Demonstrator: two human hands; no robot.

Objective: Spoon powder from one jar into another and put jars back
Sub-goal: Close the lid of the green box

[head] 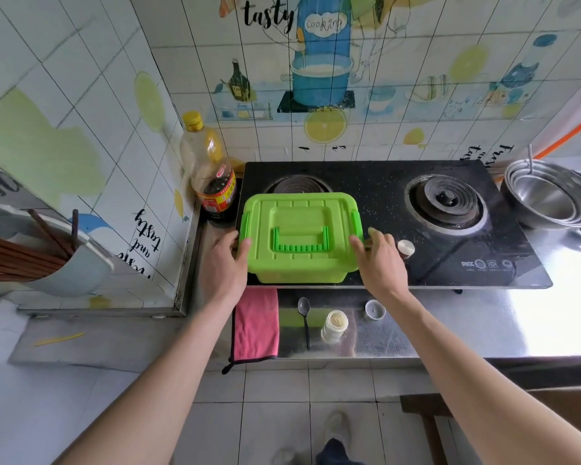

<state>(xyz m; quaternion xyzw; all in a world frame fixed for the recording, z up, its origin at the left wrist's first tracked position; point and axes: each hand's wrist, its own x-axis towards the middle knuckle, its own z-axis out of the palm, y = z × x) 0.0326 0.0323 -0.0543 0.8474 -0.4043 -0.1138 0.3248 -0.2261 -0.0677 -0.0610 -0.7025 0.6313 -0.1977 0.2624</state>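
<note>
Powder jar (334, 326) stands on table (450, 325); left hand (227, 260) and right hand (378, 260) fingers pinch green storage box (299, 206) side latches, unclipping likely next.

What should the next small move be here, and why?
Probably unclip the side clips and lift the lid. The left hand and right hand grip the closed green box at its sides; only one open jar and a spoon lie on the counter, so the second jar may be inside.

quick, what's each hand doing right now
left hand: grips the green box by its left side
right hand: grips the same box's right side
</note>
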